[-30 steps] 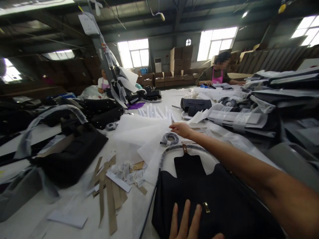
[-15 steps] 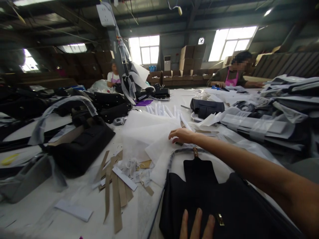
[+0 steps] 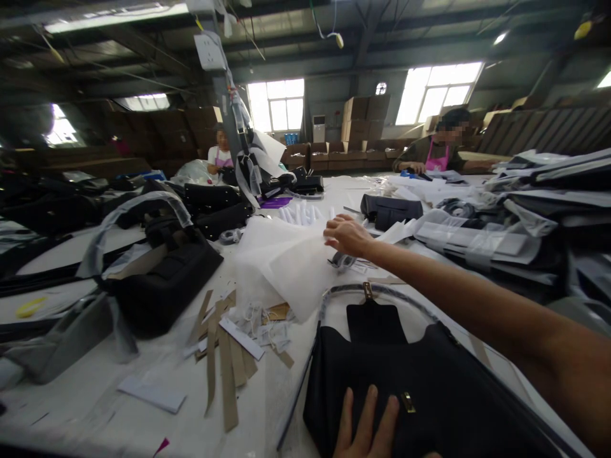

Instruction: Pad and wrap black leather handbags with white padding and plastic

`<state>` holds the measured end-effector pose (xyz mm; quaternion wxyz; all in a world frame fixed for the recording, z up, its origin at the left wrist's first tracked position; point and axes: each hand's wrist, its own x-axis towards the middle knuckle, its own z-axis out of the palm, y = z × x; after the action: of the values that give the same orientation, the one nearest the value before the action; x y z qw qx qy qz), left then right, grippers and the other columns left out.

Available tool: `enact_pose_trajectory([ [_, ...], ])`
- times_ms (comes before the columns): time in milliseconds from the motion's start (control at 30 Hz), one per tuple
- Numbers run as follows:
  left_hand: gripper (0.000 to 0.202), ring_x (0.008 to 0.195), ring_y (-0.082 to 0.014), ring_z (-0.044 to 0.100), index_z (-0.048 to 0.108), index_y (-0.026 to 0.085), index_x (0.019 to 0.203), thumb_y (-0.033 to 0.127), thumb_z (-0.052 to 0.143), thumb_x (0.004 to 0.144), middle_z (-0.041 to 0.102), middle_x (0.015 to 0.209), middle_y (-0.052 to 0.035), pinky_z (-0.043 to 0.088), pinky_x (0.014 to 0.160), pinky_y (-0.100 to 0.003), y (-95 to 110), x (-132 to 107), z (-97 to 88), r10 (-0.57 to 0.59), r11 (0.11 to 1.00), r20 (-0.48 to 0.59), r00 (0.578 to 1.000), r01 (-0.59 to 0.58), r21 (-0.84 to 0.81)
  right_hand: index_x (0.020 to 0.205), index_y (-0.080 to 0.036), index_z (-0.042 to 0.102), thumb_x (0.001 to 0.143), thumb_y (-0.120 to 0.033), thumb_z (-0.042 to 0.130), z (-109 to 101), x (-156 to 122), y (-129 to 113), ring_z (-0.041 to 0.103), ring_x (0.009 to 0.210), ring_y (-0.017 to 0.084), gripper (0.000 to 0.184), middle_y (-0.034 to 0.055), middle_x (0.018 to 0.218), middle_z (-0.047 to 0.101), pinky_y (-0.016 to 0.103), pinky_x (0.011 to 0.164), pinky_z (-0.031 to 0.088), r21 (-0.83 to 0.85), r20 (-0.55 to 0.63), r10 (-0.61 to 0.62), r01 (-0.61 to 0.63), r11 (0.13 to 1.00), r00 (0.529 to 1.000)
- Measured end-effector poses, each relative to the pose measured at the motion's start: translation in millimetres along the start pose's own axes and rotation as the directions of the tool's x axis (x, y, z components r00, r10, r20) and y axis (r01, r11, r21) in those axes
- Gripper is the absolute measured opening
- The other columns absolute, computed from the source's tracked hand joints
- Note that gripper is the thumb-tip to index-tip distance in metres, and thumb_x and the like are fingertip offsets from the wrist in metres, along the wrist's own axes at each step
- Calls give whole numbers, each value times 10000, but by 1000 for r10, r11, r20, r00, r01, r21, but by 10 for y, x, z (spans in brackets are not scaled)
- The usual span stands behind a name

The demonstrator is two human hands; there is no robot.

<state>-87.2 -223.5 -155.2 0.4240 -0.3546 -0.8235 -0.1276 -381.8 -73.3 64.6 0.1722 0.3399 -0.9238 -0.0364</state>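
My left hand (image 3: 367, 426) lies flat with fingers spread on a black leather handbag (image 3: 429, 381) at the table's near edge. The bag has a gold clasp and a wrapped handle (image 3: 334, 294). My right hand (image 3: 346, 235) reaches forward over the table with its fingers closed on the edge of a white tissue sheet (image 3: 281, 261), which is lifted and bunched to the left of the hand. A small wrapped coil (image 3: 341, 261) lies just under that hand.
Cardboard strips and paper tags (image 3: 224, 362) litter the table to the left of the bag. Another black bag (image 3: 162, 286) lies at the left and a black pouch (image 3: 391, 208) further back. Wrapped stacks (image 3: 477, 238) pile up on the right. Two people (image 3: 442, 149) sit at the far end.
My right hand has closed on the tissue sheet and raised it, so the sheet now stands bunched up. My left hand stays on the handbag.
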Motion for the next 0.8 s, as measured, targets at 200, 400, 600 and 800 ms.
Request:
enact_pose_trajectory([
  [200, 615, 1316, -331, 524, 386, 446, 1465, 619, 536, 894, 570, 1418, -77, 481, 1032, -541, -190, 312, -391, 169, 977, 85, 982, -156, -142, 935, -186, 623, 892, -247, 585, -679, -692, -165, 642, 1092, 223, 84, 82, 1340, 619, 402, 1025, 428, 60, -186, -4, 15, 998, 983],
  [400, 678, 1456, -380, 297, 187, 452, 1528, 495, 526, 943, 283, 1609, -107, 395, 1085, -641, -251, 453, -748, 183, 955, 494, 850, -34, -295, 1193, -156, 582, 809, -110, 585, -838, -1970, -1003, 656, 1125, 258, 387, 132, 1336, 631, 350, 883, 549, 165, 99, 101, -116, 979, 990],
  [600, 627, 1363, -338, 465, 232, 443, 1522, 446, 513, 961, 488, 1491, -79, 391, 1097, -635, -216, 429, -725, 181, 941, 494, 850, -3, -339, 1467, -244, 452, 877, -41, 488, -463, -2750, -1513, 495, 1353, 282, 625, 124, 1499, 481, 442, 1054, 488, 242, 241, 30, -91, 966, 970],
  [800, 646, 1289, -320, 545, 273, 326, 1538, 445, 522, 954, 492, 1486, -82, 500, 1039, -500, -201, 356, -721, 189, 958, 426, 885, -72, -276, 1515, -319, 369, 832, -35, 536, -216, -3012, -1732, 322, 1443, 395, 758, 117, 1571, 371, 606, 1084, 402, 207, 273, 111, -171, 963, 956],
])
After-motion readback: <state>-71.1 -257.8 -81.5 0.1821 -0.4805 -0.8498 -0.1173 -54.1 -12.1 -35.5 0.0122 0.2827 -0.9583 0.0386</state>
